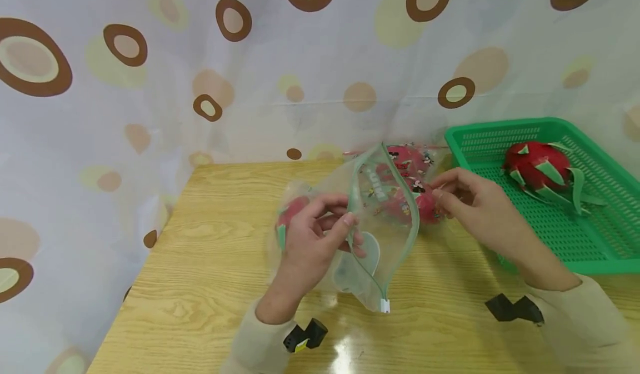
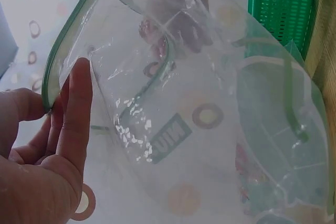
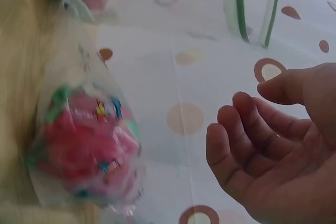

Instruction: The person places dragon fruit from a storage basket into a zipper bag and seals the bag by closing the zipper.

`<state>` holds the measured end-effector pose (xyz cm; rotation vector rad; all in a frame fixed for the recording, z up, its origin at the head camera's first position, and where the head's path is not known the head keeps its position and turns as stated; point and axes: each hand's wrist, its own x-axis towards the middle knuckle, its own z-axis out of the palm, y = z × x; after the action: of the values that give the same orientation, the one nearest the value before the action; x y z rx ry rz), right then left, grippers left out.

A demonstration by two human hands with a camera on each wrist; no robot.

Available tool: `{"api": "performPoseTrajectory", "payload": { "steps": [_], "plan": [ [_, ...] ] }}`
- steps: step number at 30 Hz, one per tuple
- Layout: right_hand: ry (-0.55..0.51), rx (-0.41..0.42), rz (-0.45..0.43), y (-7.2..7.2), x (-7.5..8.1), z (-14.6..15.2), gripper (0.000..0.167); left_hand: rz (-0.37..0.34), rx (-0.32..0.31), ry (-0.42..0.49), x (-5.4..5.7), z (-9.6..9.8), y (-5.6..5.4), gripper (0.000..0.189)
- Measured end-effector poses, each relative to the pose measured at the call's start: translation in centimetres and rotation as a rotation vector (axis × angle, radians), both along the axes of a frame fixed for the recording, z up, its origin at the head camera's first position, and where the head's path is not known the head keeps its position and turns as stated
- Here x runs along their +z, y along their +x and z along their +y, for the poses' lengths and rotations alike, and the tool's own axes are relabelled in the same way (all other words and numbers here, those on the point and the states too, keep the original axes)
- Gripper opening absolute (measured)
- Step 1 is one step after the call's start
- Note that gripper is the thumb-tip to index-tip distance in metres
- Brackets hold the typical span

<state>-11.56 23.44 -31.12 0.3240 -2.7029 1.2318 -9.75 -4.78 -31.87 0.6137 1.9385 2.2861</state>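
Note:
A clear zip bag (image 1: 390, 196) with a green-edged mouth and a white slider (image 1: 384, 305) is held up over the table. My left hand (image 1: 315, 238) pinches one side of its mouth between thumb and fingers. In the left wrist view that thumb lies on the green zip strip (image 2: 58, 56). My right hand (image 1: 475, 207) hovers right of the mouth, fingers loosely bent; in the right wrist view nothing lies between them. Behind the bag sits a dragon fruit in a cartoon-printed clear bag (image 3: 92, 140). Partly hidden by my left hand is another red fruit (image 1: 290, 213) under clear plastic.
A green plastic basket (image 1: 595, 252) stands at the right, holding a dragon fruit (image 1: 537, 168) with green scales. A wooden table (image 1: 200, 285) lies underneath, and a patterned curtain (image 1: 320, 124) hangs behind it.

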Motion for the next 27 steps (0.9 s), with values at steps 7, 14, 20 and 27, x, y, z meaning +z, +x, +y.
{"api": "performPoseTrajectory", "payload": {
  "steps": [7,14,20,27],
  "plan": [
    [0.15,-0.101,0.03,-0.4,0.8,3.6,0.019,0.003,-0.018,0.003,-0.1,0.2,0.1,0.025],
    [0.251,-0.148,0.08,-1.3,0.0,7.4,0.023,0.017,-0.033,0.005,-0.2,0.2,-0.1,0.023],
    [0.359,-0.177,0.116,-2.8,-0.7,10.2,0.018,0.007,-0.041,-0.01,-0.2,0.2,0.0,0.021],
    [0.484,-0.21,-0.004,-4.5,-1.0,12.6,0.034,-0.006,-0.05,-0.012,-0.2,0.3,0.1,0.022]
  ]
}}
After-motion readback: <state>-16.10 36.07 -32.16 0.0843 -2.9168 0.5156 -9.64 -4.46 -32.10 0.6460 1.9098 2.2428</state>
